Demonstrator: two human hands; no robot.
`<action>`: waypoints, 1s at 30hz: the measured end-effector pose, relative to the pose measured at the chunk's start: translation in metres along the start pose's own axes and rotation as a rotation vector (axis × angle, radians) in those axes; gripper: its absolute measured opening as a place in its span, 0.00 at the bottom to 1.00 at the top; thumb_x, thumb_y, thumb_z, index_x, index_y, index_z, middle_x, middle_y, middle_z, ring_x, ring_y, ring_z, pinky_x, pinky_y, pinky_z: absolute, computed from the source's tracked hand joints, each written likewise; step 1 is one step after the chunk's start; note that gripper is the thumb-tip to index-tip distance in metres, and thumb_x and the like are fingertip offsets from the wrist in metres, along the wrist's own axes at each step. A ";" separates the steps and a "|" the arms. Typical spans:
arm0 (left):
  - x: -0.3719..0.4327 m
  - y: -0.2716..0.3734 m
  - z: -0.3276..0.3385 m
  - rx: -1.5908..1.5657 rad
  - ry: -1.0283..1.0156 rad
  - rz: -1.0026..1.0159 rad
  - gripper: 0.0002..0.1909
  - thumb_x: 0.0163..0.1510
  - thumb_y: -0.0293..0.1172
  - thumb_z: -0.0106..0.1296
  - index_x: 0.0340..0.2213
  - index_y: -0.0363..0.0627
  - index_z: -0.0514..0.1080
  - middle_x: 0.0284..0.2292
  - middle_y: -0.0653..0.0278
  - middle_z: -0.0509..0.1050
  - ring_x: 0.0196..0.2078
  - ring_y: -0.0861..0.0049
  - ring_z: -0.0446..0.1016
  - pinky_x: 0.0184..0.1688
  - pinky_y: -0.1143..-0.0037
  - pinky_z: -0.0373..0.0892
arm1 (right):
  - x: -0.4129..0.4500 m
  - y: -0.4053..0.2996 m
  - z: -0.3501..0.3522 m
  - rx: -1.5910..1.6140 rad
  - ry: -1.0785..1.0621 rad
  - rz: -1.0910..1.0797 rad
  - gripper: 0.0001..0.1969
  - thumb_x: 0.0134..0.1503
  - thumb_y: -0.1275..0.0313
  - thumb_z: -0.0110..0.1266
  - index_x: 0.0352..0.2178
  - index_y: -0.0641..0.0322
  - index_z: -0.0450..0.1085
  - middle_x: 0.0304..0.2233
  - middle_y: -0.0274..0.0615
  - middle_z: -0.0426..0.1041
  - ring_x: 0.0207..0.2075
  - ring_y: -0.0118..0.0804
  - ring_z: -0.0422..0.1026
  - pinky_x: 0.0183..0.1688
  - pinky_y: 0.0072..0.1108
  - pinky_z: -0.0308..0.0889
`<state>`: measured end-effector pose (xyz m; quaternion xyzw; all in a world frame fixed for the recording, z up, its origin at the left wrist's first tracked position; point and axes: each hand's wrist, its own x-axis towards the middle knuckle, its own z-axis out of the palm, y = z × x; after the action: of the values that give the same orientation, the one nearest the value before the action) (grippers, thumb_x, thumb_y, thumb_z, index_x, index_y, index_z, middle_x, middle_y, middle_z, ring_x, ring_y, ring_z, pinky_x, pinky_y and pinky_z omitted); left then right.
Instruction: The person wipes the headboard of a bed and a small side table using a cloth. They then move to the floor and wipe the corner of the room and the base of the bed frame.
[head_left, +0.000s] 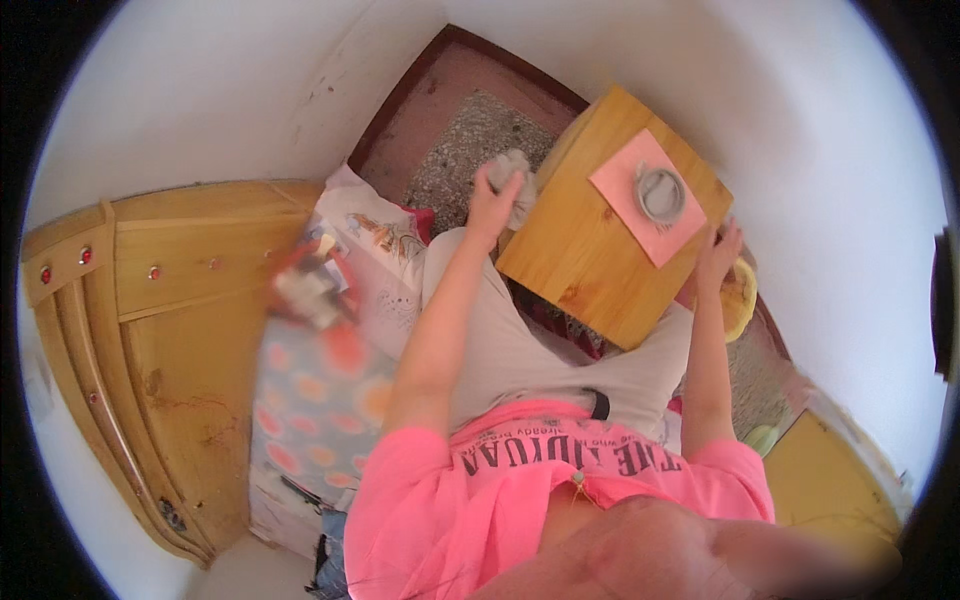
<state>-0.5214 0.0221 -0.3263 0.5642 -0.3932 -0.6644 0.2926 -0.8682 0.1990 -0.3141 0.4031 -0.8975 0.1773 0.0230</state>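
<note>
A whitish crumpled cloth (517, 166) is in my left hand (496, 202), between thumb and fingers, at the left side of a small wooden table or box (577, 247). My right hand (720, 255) is at the opposite side of this wooden piece, its fingers spread; whether it touches the edge is hard to tell. A pink sheet (619, 176) lies on the wooden top, and a round, glassy-looking dish or ashtray (660, 196) stands on the sheet. The wooden piece stands in front of me, between my legs.
At the left are a bed with a dotted cover (315, 405), a blurred red-rimmed container of small things (315, 289) and a wooden headboard (195, 360). A yellow round object (739, 300) is beyond my right hand. White walls meet behind the speckled floor (457, 157). Yellow furniture (832, 472) stands lower right.
</note>
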 end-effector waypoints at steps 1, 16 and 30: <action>0.007 -0.007 0.008 -0.023 -0.086 -0.090 0.27 0.50 0.41 0.51 0.47 0.39 0.59 0.45 0.58 0.64 0.47 0.72 0.63 0.48 0.75 0.60 | 0.004 0.011 0.008 -0.033 0.039 0.169 0.26 0.55 0.63 0.42 0.51 0.70 0.54 0.52 0.62 0.55 0.54 0.55 0.55 0.54 0.37 0.50; 0.239 -0.065 0.153 0.243 -0.227 0.415 0.26 0.49 0.39 0.52 0.47 0.42 0.60 0.45 0.51 0.63 0.49 0.65 0.63 0.50 0.72 0.59 | -0.007 0.026 0.071 0.132 0.035 0.400 0.27 0.60 0.62 0.32 0.55 0.72 0.47 0.57 0.55 0.48 0.58 0.48 0.48 0.58 0.28 0.43; 0.210 -0.120 0.005 -0.143 -0.796 -0.606 0.29 0.46 0.37 0.56 0.49 0.45 0.59 0.46 0.61 0.65 0.48 0.75 0.64 0.48 0.74 0.61 | -0.002 -0.005 0.067 0.309 0.036 0.486 0.29 0.60 0.57 0.33 0.56 0.66 0.45 0.57 0.50 0.46 0.58 0.44 0.48 0.57 0.30 0.45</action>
<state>-0.5598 -0.0891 -0.5374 0.3344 -0.2463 -0.9084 -0.0479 -0.8567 0.1750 -0.3757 0.1717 -0.9296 0.3196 -0.0657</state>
